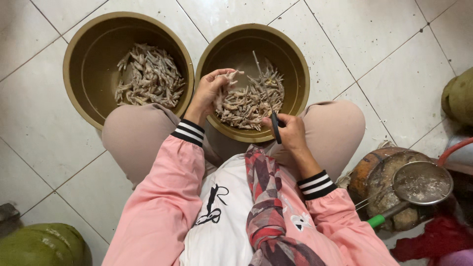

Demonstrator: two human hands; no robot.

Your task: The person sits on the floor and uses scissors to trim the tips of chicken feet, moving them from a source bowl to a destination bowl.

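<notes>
Two brown round basins sit on the tiled floor between my knees. The left basin (84, 74) holds a heap of pale chicken feet (148, 76). The right basin (295, 74) holds another heap of chicken feet (256, 101). My left hand (209, 91) reaches into the right basin and grips one chicken foot (229, 79) at the near left of that heap. My right hand (290, 130) rests at the near rim of the right basin, closed on a black-handled knife (275, 125) whose thin blade points up over the heap.
A metal strainer with a green handle (419, 184) lies on a round rusty-brown object (379, 172) at my right. A green gas cylinder (44, 244) stands at lower left, another green object (458, 96) at the right edge. Red cloth (438, 239) lies at lower right.
</notes>
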